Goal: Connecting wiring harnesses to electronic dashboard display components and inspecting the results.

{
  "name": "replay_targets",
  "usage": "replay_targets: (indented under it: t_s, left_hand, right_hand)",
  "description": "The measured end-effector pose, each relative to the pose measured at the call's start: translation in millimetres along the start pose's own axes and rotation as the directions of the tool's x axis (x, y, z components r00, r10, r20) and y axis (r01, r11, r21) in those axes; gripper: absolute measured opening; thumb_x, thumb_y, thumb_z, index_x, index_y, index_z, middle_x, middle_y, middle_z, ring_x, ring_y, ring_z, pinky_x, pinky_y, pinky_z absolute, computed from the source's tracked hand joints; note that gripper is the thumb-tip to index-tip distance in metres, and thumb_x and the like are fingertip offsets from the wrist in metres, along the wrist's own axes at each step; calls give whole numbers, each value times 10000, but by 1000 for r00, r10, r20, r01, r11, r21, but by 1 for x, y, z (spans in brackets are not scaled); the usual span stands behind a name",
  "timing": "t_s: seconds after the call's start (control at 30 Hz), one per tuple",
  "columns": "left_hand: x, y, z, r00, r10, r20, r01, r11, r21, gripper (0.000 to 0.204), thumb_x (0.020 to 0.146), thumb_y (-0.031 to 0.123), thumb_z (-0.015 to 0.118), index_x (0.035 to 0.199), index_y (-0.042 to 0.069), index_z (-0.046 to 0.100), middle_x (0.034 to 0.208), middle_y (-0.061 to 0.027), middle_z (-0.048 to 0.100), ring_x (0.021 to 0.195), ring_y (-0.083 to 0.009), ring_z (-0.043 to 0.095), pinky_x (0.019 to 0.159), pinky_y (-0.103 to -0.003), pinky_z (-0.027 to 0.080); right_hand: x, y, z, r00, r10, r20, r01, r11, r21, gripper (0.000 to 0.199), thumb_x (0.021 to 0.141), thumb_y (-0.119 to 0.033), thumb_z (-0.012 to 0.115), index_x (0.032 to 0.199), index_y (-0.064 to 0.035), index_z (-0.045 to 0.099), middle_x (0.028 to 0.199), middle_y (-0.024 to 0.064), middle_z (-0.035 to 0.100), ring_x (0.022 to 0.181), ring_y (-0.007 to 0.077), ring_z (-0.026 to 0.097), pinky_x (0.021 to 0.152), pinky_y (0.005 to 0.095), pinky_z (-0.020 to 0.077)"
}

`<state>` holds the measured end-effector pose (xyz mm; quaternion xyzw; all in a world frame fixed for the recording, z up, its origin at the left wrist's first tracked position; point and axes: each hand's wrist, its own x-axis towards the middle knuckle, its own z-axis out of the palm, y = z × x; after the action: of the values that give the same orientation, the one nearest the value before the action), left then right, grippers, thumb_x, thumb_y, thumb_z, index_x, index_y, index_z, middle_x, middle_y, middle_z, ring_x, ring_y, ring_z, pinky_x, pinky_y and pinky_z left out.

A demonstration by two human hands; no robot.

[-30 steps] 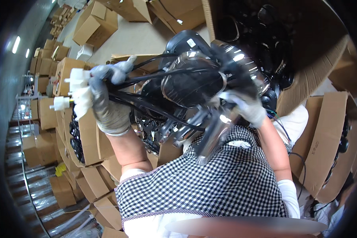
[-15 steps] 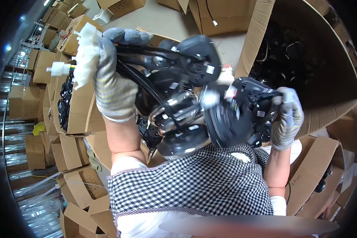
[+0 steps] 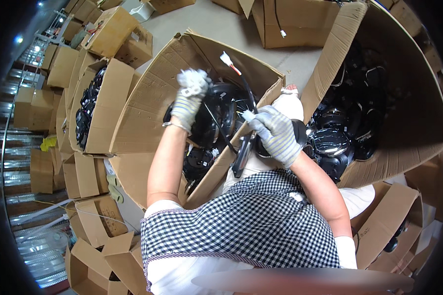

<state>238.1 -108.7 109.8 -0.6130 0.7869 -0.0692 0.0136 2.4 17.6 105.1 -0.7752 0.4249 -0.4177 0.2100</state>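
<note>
My left hand [image 3: 186, 105], in a grey striped glove, is above the left carton, its fingers closed on a bunch of white plugs [image 3: 194, 80], blurred by motion. Beneath it, black housings [image 3: 221, 110] lie in that carton [image 3: 145, 110]. My right hand [image 3: 278, 135], gloved too, is closed around a black cable [image 3: 249, 88] near the carton's right wall. This cable ends in a white plug [image 3: 225, 59] with red and white wires. Just below the right hand hangs a slim black part [image 3: 241, 157]; a round black part [image 3: 299, 132] shows behind the wrist.
On my right stands a large open carton [image 3: 398, 118] with shiny black round units [image 3: 331, 142] inside. Further cartons line the left, one holding black parts [image 3: 89, 108]. Another carton [image 3: 295, 29] stands ahead. My foot [image 3: 291, 88] is between the two big cartons.
The bundle of black housings has gone down from in front of me into the left carton. My right hand has moved left and now grips a cable. The view has shifted slightly.
</note>
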Motion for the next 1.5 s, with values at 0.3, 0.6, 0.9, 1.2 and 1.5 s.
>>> replay_targets:
  t_s: [0.3, 0.6, 0.9, 1.2, 1.5]
  left_hand:
    - [-26, -37, 61, 910, -407, -84, -97, -13, -995, 272, 875, 254, 637, 1038, 89, 496, 931, -54, 565, 763, -137, 589, 697, -288, 494]
    - [-26, -145, -32, 607, -794, -15, -478, -351, -805, 306, 882, 331, 590, 1019, 63, 532, 739, -63, 588, 686, -195, 586, 768, -408, 516]
    - [-26, -131, 91, 394, -919, -7, -349, -143, -926, 124, 767, 46, 597, 822, 147, 551, 719, -27, 561, 616, -177, 553, 616, -320, 497]
    - [-50, 59, -15, 754, -197, -627, -203, 838, -507, 359, 729, 228, 615, 1030, 34, 600, 1007, -169, 599, 917, -347, 560, 821, -412, 443]
    - [-72, 294, -13, 776, 420, -471, -546, 71, -835, 339, 793, 268, 608, 1092, 109, 612, 1044, -109, 629, 960, -287, 576, 869, -416, 430]
  right_hand:
    - [-35, 11, -38, 859, 392, -330, -286, 901, 326, 235, 899, -236, 588, 874, -12, 655, 839, 69, 612, 754, 175, 587, 700, 276, 459]
    - [-62, 0, -90, 704, 515, -489, -287, 836, 467, 325, 908, -327, 586, 869, -5, 605, 844, -3, 545, 632, 44, 420, 547, 194, 323]
    - [-123, 15, -145, 477, 613, -630, -235, 779, 581, 276, 892, -306, 615, 965, -43, 654, 860, -3, 602, 604, 47, 466, 551, 184, 367]
    - [-146, 45, -145, 495, 599, -629, -350, 800, 487, 257, 930, -254, 562, 1014, -21, 632, 822, -31, 573, 657, 26, 453, 612, 174, 375]
    - [-192, 69, -95, 747, 512, -424, -519, 848, 111, 316, 921, -242, 543, 1075, 27, 601, 993, 66, 610, 850, 154, 546, 777, 287, 446]
